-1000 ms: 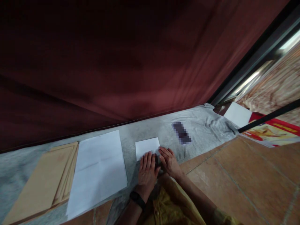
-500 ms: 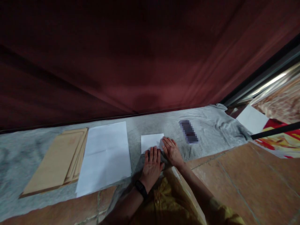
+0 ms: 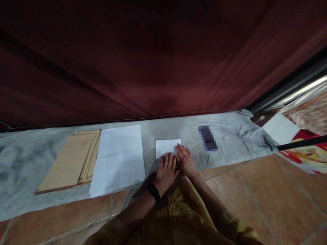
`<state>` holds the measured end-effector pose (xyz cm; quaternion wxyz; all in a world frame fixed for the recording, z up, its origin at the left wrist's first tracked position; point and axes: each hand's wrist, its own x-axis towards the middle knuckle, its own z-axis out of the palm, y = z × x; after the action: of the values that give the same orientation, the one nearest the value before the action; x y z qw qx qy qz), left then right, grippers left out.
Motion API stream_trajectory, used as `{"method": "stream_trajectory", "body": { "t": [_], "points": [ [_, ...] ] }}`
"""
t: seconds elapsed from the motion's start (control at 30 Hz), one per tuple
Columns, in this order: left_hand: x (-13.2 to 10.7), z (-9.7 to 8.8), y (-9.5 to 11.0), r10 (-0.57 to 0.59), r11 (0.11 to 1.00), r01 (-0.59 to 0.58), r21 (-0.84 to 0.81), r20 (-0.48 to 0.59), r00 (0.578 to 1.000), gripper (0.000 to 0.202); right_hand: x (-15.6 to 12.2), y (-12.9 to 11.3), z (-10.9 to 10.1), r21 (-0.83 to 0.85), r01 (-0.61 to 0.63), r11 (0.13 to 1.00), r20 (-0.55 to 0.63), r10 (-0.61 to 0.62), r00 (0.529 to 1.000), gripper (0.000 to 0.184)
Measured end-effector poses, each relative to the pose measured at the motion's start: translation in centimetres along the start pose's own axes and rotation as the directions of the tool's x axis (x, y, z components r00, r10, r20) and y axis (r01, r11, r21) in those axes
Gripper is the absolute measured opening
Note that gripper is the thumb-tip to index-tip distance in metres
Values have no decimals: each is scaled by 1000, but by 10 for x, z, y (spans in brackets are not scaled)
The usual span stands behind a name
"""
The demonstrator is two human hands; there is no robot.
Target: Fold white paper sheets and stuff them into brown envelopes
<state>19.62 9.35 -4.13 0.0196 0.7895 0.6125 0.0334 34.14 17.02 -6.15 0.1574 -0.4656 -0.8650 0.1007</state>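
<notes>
A small white sheet of paper (image 3: 166, 146), which looks folded, lies flat on the grey cloth (image 3: 153, 129) in front of me. My left hand (image 3: 166, 170), with a black band on its wrist, rests on the paper's near edge, fingers stretched out flat. On the near right corner lies my right hand (image 3: 185, 160), its fingers extended and pressing down. Neither hand grips anything. To the left is a stack of larger white paper (image 3: 119, 160), partly beside several brown envelopes (image 3: 66, 160).
A dark, pixelated rectangular object (image 3: 208, 139) lies on the cloth to the right. Beyond the cloth hangs a dark red fabric (image 3: 163, 68). Tiled floor (image 3: 255, 194) runs along the near side. At far right are a black bar (image 3: 301, 143) and a colourful printed sheet (image 3: 306, 156).
The view has shifted slightly, so the cloth and papers appear higher. Both hands stay flat on the small paper, with only slight movement of the fingers.
</notes>
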Motion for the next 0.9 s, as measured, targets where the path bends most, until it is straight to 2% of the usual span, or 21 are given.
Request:
{"method": "stream_trajectory", "body": {
  "t": [0.37,0.63,0.77,0.9],
  "points": [
    [-12,3,-13,10,1000,-8,18,-119,993,68,8,7,-5,-15,17,1000,7,-17,1000,51],
    [-33,21,-30,-85,996,90,6,-262,961,76,16,14,-4,8,11,1000,-13,-11,1000,53],
    [-39,27,-37,-119,993,121,-8,-278,953,78,17,15,-2,18,-20,1000,-20,20,1000,54],
    [-37,24,-38,-130,991,129,-18,-263,956,78,18,19,-5,32,2,999,-6,-1,1000,51]
  ]
}}
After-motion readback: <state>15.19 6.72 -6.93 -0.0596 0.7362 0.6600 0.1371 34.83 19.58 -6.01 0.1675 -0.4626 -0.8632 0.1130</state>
